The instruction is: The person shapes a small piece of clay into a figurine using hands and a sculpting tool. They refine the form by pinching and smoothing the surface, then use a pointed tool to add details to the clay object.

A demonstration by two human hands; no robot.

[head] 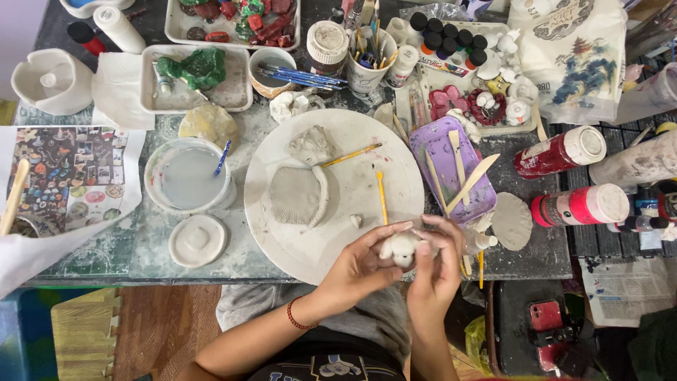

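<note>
Both my hands cup a small lump of pale clay [400, 249] at the near edge of a round white work board [282, 233]. My left hand [360, 267], with a red bead bracelet at the wrist, holds the lump from below and the left. My right hand [438, 259] presses its fingers on the lump from the right. On the board lie a ribbed shell-shaped clay piece [296, 195], a crumpled clay lump [310, 144], a tiny clay bit [356, 221] and two yellow-handled tools [381, 196].
A bowl of cloudy water [187, 176] with a blue brush stands left of the board, a round clay lid [197, 240] below it. A purple tray [451, 169] with wooden tools sits right. Red paint bottles [560, 152], brush cups, paint pots and trays crowd the back.
</note>
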